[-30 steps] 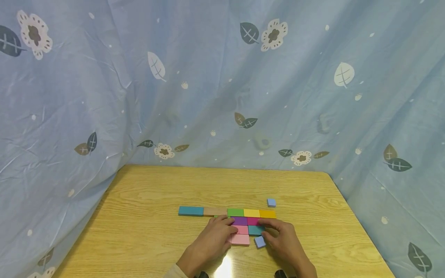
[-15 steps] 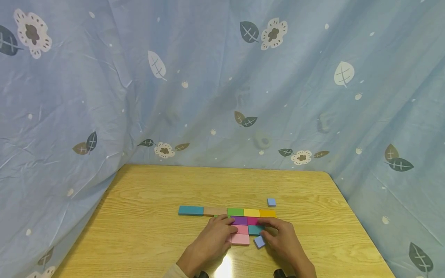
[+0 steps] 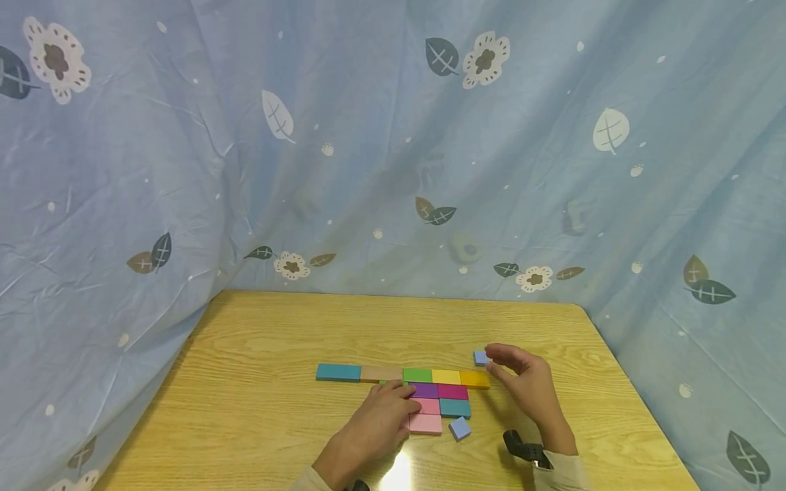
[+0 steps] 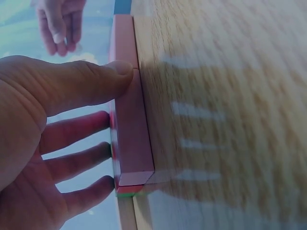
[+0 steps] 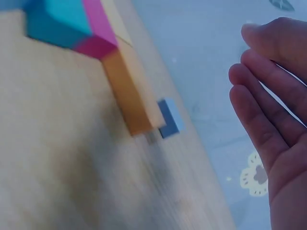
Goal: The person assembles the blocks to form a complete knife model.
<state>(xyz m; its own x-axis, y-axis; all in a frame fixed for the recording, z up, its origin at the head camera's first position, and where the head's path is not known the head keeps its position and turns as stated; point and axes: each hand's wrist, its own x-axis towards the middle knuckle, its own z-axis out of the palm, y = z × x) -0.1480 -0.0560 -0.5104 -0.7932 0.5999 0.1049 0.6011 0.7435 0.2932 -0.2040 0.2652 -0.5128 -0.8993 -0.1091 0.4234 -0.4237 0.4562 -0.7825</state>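
Colourful wooden blocks lie side by side in rows on the table. My left hand (image 3: 376, 416) rests over the left part of these rows, covering some blocks. In the left wrist view its thumb (image 4: 103, 79) presses against the side of a pink block (image 4: 134, 129), while the other fingertips touch the blocks' tops. My right hand (image 3: 529, 382) hovers by the right end of the top row, beside an orange block (image 3: 475, 380) and a small blue block (image 3: 480, 359). Nothing is between its fingers (image 5: 256, 115), which extend loosely in the right wrist view.
Another small blue block (image 3: 460, 428) sits turned at an angle below the teal block (image 3: 455, 408). A long blue block (image 3: 338, 372) ends the top row on the left. A patterned curtain (image 3: 368, 136) hangs behind the wooden table (image 3: 258, 436).
My right hand has let go of the blocks near the lower blue piece and moved up and right. The orange block now sits slightly tilted. The left hand stays in place.
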